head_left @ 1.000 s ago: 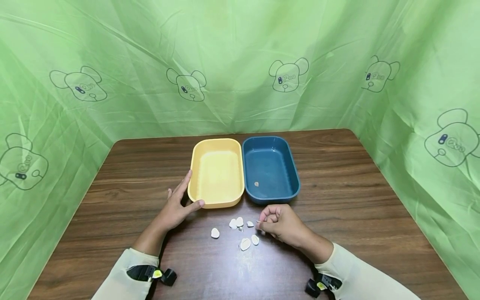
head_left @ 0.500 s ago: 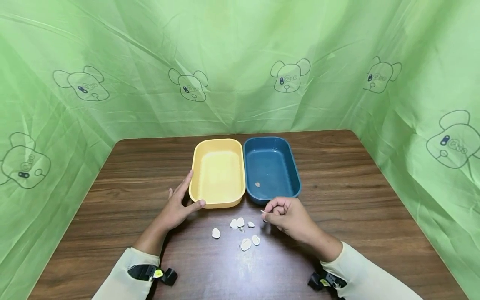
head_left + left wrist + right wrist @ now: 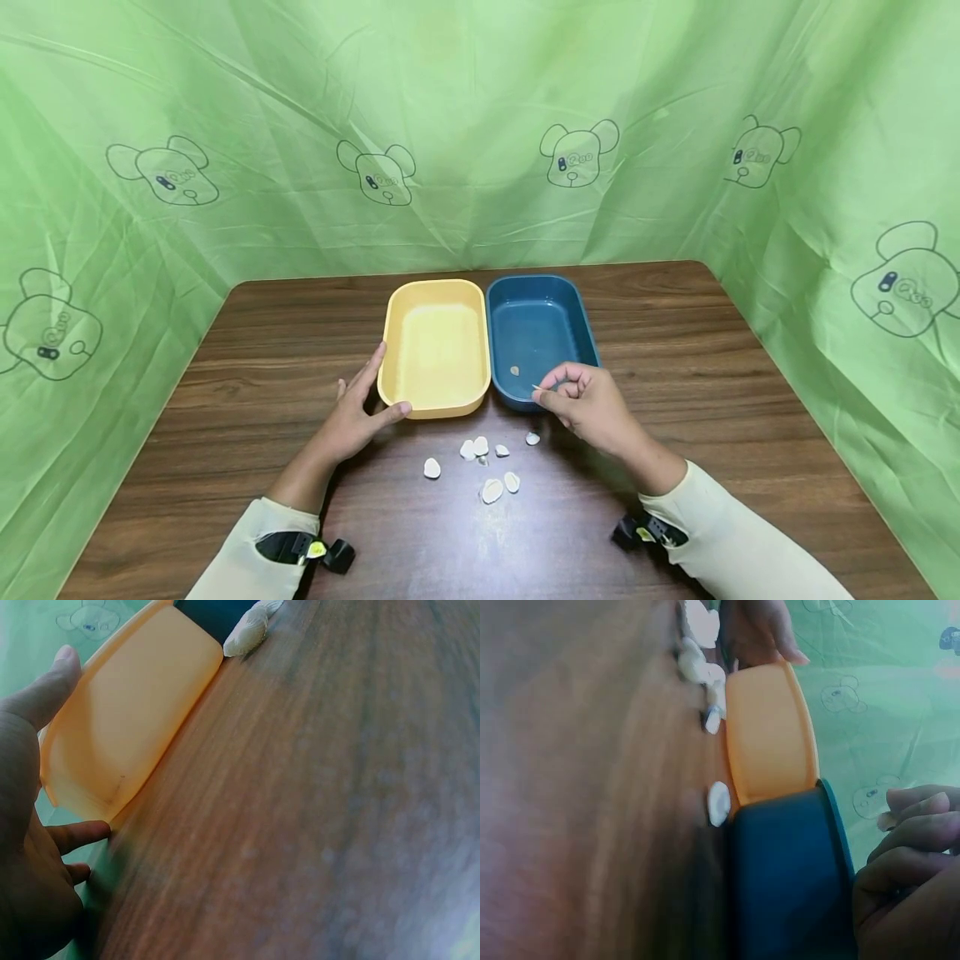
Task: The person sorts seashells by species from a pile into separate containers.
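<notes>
Right of center in the head view, over the near edge of the blue tray (image 3: pixel 535 321), pinching a thin pale shell (image 3: pixel 536 387) between the fingers of the right hand (image 3: pixel 592 408). Seen nearly edge-on there, with little detail to make out. Not yet released; clearance from the tray floor hard to tell from above. Farther left, resting the left hand (image 3: pixel 349 425) spread at the near left corner of the yellow tray (image 3: pixel 438 333), with fingers relaxed, touching the rim and grasping nothing.

Judging by the layout, an early stage of gathering into the blue tray. Likely done: 1 lone shell (image 3: pixel 514 371) lying on that tray's floor, toward the lower left of it. Under way: 1 more, in the pinch. Probably left: 8 pale pieces on the tabletop (image 3: pixel 300 358), toward the bottom center of the frame. Among these, 1 nearest shell (image 3: pixel 532 438) just below the blue tray; 4 in a loose cluster (image 3: pixel 481 446) farther left, including 1 tiny piece, perhaps only a fragment; 2 lower shells (image 3: pixel 492 491) side by side; and 1 outlying shell (image 3: pixel 432 468) apart, below the yellow tray.
</notes>
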Motion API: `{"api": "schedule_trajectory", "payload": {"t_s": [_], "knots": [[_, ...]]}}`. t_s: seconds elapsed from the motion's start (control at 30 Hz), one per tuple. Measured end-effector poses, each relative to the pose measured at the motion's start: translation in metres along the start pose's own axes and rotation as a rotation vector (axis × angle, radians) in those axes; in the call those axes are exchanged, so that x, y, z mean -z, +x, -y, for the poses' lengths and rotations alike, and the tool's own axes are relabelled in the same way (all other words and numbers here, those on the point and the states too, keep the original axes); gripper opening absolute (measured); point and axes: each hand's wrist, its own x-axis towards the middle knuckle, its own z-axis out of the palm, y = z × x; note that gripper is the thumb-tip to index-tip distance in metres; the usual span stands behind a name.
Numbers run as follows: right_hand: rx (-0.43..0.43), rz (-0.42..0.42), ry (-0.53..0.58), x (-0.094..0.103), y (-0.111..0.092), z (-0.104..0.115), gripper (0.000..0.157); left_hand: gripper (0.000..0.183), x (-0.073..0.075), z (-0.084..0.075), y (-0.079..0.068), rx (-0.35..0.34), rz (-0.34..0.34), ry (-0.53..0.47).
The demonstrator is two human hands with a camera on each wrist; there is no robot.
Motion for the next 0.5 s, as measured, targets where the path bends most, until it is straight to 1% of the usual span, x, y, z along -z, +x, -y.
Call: {"api": "schedule_trajectory", "payload": {"t_s": [0.1,0.2,0.4,0.5], "knots": [[-0.015,-0.021,0.03,0.0026,0.0045,0.0024,0.022,0.109,-0.0002,0.0,-0.0003,-0.002,-0.006,-0.004],[-0.034,-0.024,0.048,0.0042,0.0066,0.0033,0.026,0.109,-0.0004,-0.0003,-0.0003,-0.002,-0.008,-0.007],[-0.049,-0.002,0.015,0.004,0.0061,0.0015,0.037,0.109,-0.0004,0.0002,-0.0003,-0.002,-0.006,-0.01],[-0.046,-0.005,0.015,0.0032,0.006,0.0015,0.036,0.109,-0.0001,0.0007,-0.0003,-0.001,-0.005,-0.014]]}}
